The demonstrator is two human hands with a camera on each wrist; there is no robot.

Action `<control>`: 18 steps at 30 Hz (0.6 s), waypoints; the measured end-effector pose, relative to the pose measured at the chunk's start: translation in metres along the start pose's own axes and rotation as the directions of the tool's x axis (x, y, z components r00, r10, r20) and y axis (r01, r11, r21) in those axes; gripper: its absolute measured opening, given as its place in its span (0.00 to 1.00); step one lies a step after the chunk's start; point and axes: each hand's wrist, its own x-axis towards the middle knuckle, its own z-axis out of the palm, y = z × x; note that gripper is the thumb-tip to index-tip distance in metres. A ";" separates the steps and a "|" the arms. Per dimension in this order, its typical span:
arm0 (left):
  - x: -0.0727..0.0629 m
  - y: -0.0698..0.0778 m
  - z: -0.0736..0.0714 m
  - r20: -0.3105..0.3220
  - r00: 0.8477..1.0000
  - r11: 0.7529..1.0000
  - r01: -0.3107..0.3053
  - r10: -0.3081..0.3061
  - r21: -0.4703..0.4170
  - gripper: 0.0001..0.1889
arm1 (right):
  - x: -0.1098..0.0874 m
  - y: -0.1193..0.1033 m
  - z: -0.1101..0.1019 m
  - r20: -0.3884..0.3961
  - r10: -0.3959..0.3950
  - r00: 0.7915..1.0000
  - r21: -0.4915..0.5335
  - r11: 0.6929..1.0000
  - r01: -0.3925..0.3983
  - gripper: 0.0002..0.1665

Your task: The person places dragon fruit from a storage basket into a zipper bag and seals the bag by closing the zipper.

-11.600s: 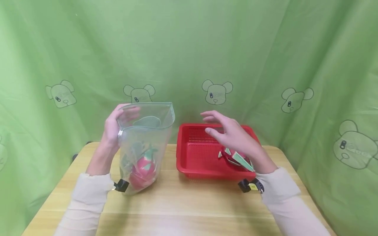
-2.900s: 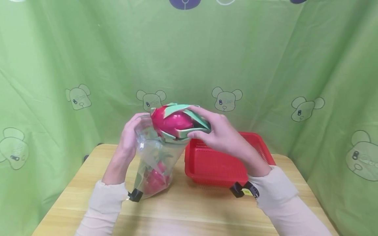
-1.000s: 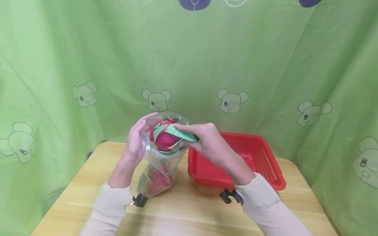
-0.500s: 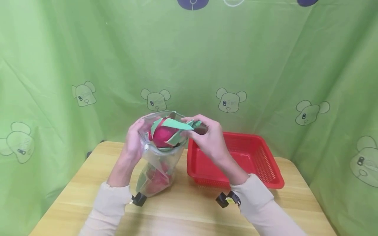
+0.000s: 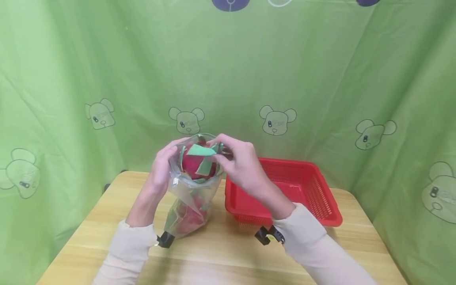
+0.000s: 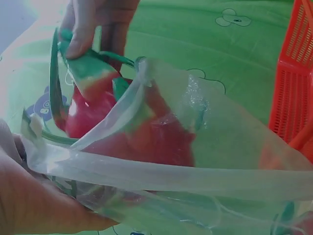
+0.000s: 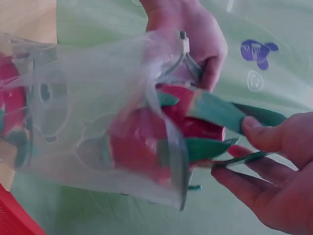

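Note:
A clear zip bag (image 5: 186,193) stands upright on the table, mouth up, one pink dragon fruit (image 5: 191,218) showing through its lower part. My left hand (image 5: 159,170) holds the bag's mouth at the left, near the small white zip slider (image 7: 184,43). A second dragon fruit (image 5: 191,163) is partly inside the mouth. In the right wrist view its body lies within the clear plastic while the green leaf tips (image 7: 220,112) stick out. Thumb and fingers of my right hand (image 5: 242,162) pinch those leaves; the left wrist view shows the same grip from the other side.
Right of the bag sits a red plastic basket (image 5: 229,200) with slotted walls, partly behind my right forearm. The light wooden table (image 5: 213,257) carries both. A green curtain (image 5: 228,71) printed with bear heads hangs close behind and along the sides.
The second dragon fruit left the basket in my right hand and came over to the bag. It has since sunk into the mouth, my right fingers shifting to its leaf tips and moving left.

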 end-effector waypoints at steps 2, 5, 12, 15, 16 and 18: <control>-0.001 0.001 0.001 0.000 1.000 0.999 -0.013 0.013 0.034 0.26 | 0.001 -0.002 0.004 0.047 -0.040 0.998 -0.080 0.996 0.044 0.16; -0.001 0.002 0.001 -0.002 1.000 0.999 -0.022 0.022 0.048 0.26 | 0.002 -0.002 0.012 0.118 -0.098 0.988 -0.208 0.971 0.121 0.16; -0.004 0.003 0.002 0.013 1.000 1.000 -0.010 0.010 -0.016 0.26 | 0.002 0.001 0.027 0.265 -0.127 0.956 -0.348 0.912 0.217 0.14; -0.006 0.003 0.003 0.007 1.000 0.999 0.001 0.000 -0.043 0.26 | 0.003 0.002 0.031 0.300 -0.101 0.948 -0.381 0.899 0.217 0.14; -0.006 0.002 0.003 0.005 1.000 0.999 0.002 -0.002 -0.049 0.26 | 0.004 0.003 0.032 0.305 -0.099 0.947 -0.391 0.894 0.219 0.13; -0.007 0.003 0.004 0.010 1.000 0.997 0.010 -0.009 -0.071 0.26 | 0.005 0.004 0.033 0.298 -0.105 0.949 -0.401 0.889 0.224 0.13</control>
